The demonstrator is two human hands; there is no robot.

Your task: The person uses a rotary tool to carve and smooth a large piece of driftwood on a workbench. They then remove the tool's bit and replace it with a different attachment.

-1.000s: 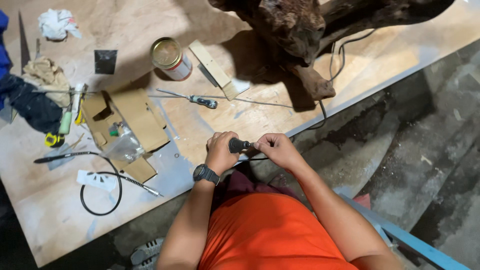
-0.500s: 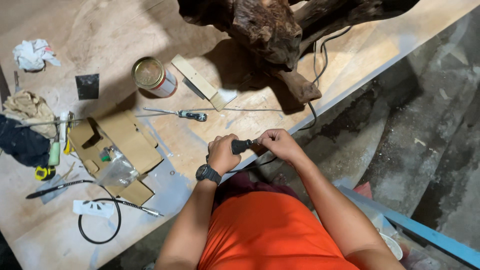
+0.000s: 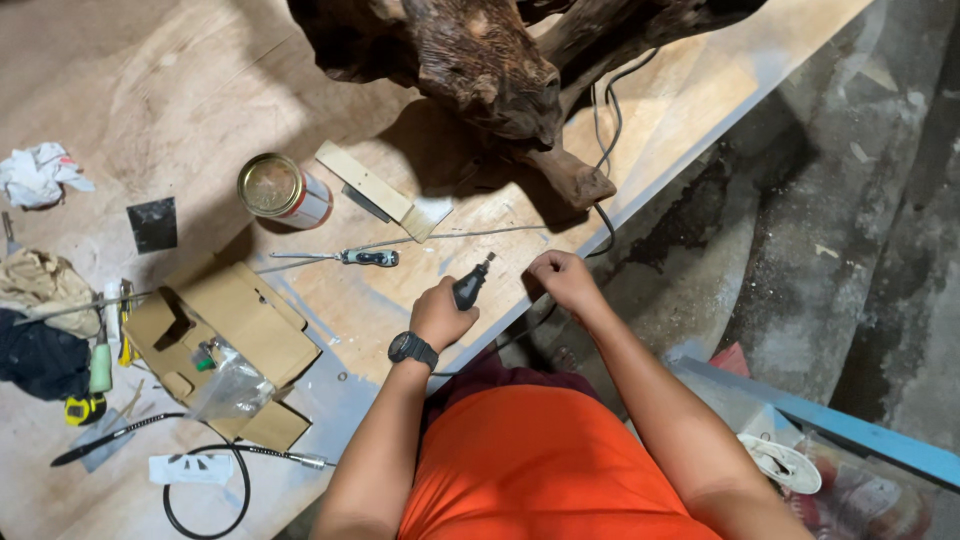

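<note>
Our left hand [image 3: 440, 312] has its fingers wrapped around a small black rotary tool [image 3: 468, 287], held over the near edge of the bench [image 3: 180, 90] with its tip pointing up and away from us. Our right hand [image 3: 562, 277] rests just to the right of it at the bench edge, fingers curled in; we cannot tell whether it grips anything. A black watch [image 3: 412, 349] sits on the left wrist.

Straight ahead of the tool a big gnarled piece of driftwood [image 3: 470, 60] takes up the far side, and a grey cable [image 3: 603, 110] runs beside it and down over the edge. Left of the tool lie a screwdriver [image 3: 345, 257], a flat wooden block [image 3: 372, 186] and a tin can [image 3: 280, 190]. Nearer us on the left are an open cardboard box [image 3: 235, 345] with a clear plastic bag in it, a coiled black cable [image 3: 205, 490], rags [image 3: 40, 285] and a crumpled white cloth [image 3: 38, 172].
</note>
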